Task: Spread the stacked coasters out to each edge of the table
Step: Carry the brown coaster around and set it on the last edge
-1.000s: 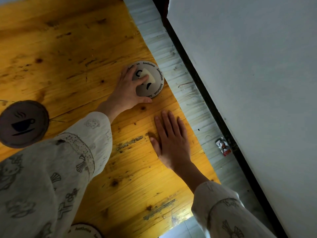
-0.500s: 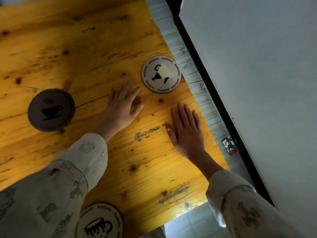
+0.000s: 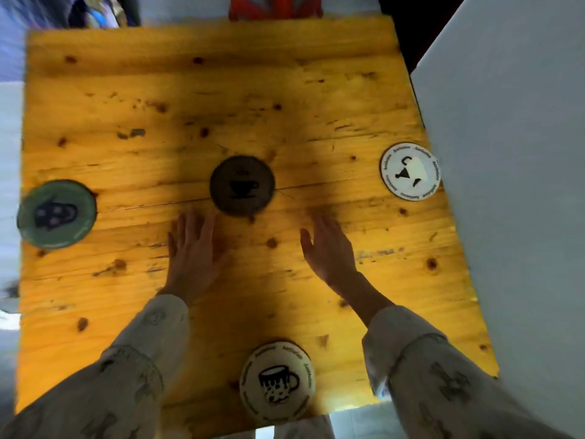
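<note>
Head view: our left hand (image 3: 194, 248) and right hand (image 3: 329, 248) lie open and empty on the table (image 3: 316, 99). Just ahead, between them, sits the dark coaster (image 3: 242, 185), nearer our left fingertips; we judge the bare far edge is its goal.

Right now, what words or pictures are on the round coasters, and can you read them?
White coaster at the right edge: "Aesthetics" around the rim.
White coaster at the near edge: rim lettering, too blurred; mug picture.
Dark coaster in the middle: steaming cup sign, no words.
Green coaster at the left edge: too blurred.
</note>
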Demonstrator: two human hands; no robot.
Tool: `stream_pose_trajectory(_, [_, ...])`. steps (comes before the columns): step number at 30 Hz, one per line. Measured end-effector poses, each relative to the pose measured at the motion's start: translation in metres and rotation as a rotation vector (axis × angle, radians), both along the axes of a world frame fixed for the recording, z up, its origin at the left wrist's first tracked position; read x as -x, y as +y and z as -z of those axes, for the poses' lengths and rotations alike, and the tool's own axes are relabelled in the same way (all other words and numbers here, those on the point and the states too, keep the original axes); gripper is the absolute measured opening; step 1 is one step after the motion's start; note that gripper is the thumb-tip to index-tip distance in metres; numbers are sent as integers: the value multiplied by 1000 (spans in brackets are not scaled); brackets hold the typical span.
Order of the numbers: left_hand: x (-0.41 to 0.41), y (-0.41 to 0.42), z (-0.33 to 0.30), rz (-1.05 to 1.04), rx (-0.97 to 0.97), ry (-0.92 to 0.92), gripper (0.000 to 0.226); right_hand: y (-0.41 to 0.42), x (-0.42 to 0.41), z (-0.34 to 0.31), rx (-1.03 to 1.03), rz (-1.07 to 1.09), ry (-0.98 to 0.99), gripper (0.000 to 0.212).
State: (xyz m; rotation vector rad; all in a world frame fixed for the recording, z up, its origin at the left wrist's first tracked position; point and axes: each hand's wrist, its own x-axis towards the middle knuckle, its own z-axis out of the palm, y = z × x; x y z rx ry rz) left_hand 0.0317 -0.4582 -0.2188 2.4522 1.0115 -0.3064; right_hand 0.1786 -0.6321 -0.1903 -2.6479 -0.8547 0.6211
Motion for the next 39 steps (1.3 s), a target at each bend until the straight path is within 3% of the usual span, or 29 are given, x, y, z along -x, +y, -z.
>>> stream_pose_trajectory(5, [37,29,4,51,87,142,97,86,-6,-8,-31,166,129,45])
stream_pose_trajectory(10, [32,25,4,66,60,132,100,135,-12,-4,257,123,39,82])
stream_pose_trajectory(12, [33,25,5,63,54,114,100,150,-9,0,301,136,40,87])
stream_pose_trajectory(17, [33,24,6,58,55,79,105,157,-23,1,136,473,207,65])
stream_pose_trajectory(20, [33,24,5,51,71,75,108,142,-20,-1,40,475,190,42])
stream_pose_trajectory(25, [33,33,-4,82,180,122,106,112,31,-21,-246,602,337,27])
stream_pose_trajectory(30, [50,40,-17,128,203,45,70,80,70,-55,-359,545,390,24])
stream_pose_trajectory(33, [79,20,-25,25,251,-76,50,52,89,-76,-401,507,384,22])
stream_pose_trajectory(36, [109,-7,-32,-118,250,-96,44,24,116,-92,-427,487,386,22])
stream_pose_trajectory(39, [134,-30,-42,-94,272,-143,43,0,151,-104,-451,459,378,22])
